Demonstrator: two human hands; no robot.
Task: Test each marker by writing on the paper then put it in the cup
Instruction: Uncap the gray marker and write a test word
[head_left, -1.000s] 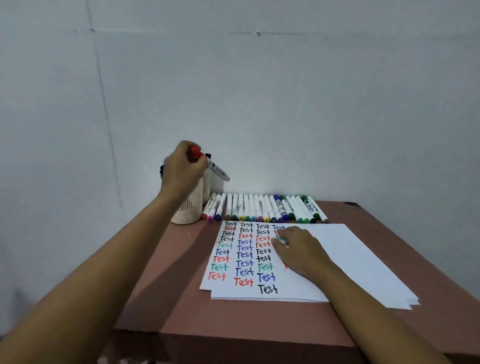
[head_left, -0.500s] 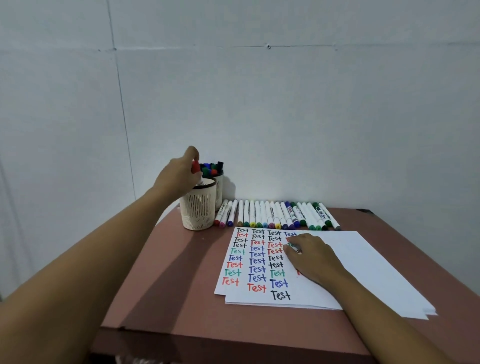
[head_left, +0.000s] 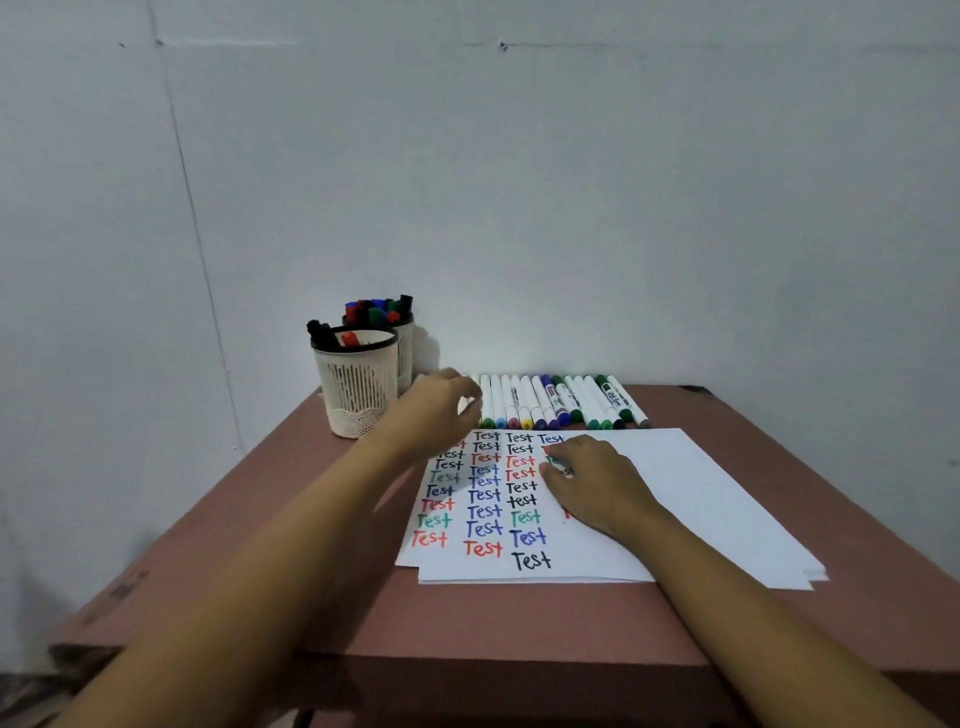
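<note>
A row of white markers (head_left: 561, 402) with coloured caps lies along the table's back edge. My left hand (head_left: 434, 418) is at the row's left end, thumb and forefinger curled round the leftmost marker (head_left: 468, 408), which is mostly hidden and still lies on the table. The white paper (head_left: 691, 493) carries columns of "Test" in red, blue, green and black. My right hand (head_left: 597, 483) rests palm down on it, holding nothing. The front mesh cup (head_left: 356, 389) holds a red-capped marker (head_left: 349, 339) and some black ones.
A second cup (head_left: 405, 358) behind the first is full of markers. Both stand at the back left of the brown table (head_left: 322, 545), near a grey wall. The paper is a small stack, its edges fanned at the front right.
My left hand let the red marker go into the front cup, then came down and right to the left end of the marker row. My right hand stayed on the paper.
</note>
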